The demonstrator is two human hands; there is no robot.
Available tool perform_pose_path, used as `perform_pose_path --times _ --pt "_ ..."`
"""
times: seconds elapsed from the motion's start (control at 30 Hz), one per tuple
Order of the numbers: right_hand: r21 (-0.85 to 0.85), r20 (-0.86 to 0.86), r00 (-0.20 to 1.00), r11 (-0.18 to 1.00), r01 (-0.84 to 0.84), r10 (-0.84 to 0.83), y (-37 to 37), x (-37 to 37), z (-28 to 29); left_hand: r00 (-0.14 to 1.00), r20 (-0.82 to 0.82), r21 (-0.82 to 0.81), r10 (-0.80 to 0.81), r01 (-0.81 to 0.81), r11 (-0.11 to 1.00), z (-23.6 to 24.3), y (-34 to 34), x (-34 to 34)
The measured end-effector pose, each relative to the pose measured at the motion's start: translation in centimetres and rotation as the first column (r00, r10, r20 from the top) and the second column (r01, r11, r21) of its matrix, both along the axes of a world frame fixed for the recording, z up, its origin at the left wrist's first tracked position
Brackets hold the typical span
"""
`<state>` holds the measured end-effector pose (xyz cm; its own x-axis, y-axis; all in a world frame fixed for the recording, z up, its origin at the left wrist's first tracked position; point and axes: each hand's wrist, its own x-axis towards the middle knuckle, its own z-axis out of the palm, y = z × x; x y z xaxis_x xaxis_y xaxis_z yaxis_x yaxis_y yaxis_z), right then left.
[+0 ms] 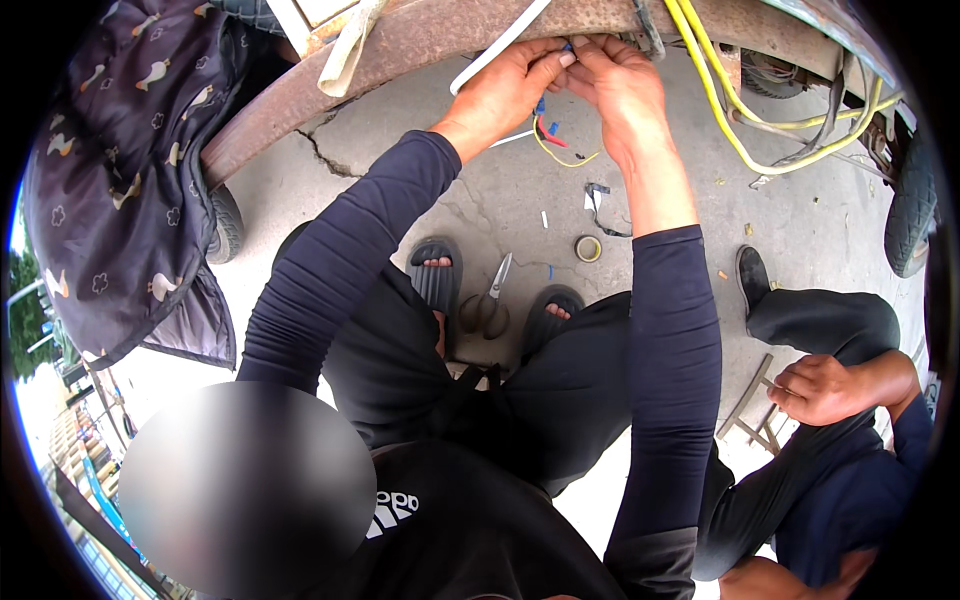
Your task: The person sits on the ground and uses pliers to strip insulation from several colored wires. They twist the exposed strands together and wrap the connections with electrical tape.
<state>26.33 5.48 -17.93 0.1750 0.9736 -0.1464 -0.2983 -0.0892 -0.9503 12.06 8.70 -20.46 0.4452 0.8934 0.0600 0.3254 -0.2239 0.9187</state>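
Observation:
My left hand (505, 88) and my right hand (622, 88) meet at the top middle, just under a rusty curved metal beam (430, 42). Both have their fingertips pinched together around a thin blue wire (568, 47), of which only a bit shows between the fingers. Below them hang loose wires: a red one (551, 136), a thin yellow one (545, 148) and bits of blue. The fingers cover where these wires join. A white cable (498, 45) passes by my left hand.
Scissors (490, 305) lie on the concrete between my sandalled feet. A roll of tape (588, 248) and a black wire scrap (605, 218) lie beyond. Thick yellow cables (715, 100) loop at right. Another person's hand (820, 388) rests nearby. A dark patterned cover (130, 190) hangs left.

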Motion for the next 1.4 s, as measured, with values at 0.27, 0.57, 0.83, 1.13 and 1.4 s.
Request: perform_pose_path --times 0.27,0.57,0.83,1.13,1.4 --pt "0.114 0.202 0.979 0.992 -0.05 0.026 1.8 1.7 -2.5 1.0 0.026 0.026 -0.01 0.009 1.0 0.2 0.9 0.1" --pt "0.064 0.429 0.902 0.995 -0.074 0.04 0.6 1.7 -1.5 0.958 0.229 -0.333 -0.175 0.246 0.91 0.5 1.2 -0.7" --pt "-0.334 0.672 0.657 0.931 -0.144 0.343 -4.4 3.6 -0.8 0.949 0.255 -0.394 -0.184 0.276 0.877 2.1 -1.0 -2.0" --pt "-0.743 0.648 0.085 0.652 -0.151 0.757 -16.5 -1.5 -10.9 0.955 0.249 -0.36 -0.159 0.244 0.9 3.0 -3.0 -4.5" --pt "-0.622 0.718 0.219 0.75 -0.225 0.661 -37.7 -20.2 -30.7 0.958 0.268 -0.378 -0.101 0.201 0.904 3.8 -4.0 -4.0"
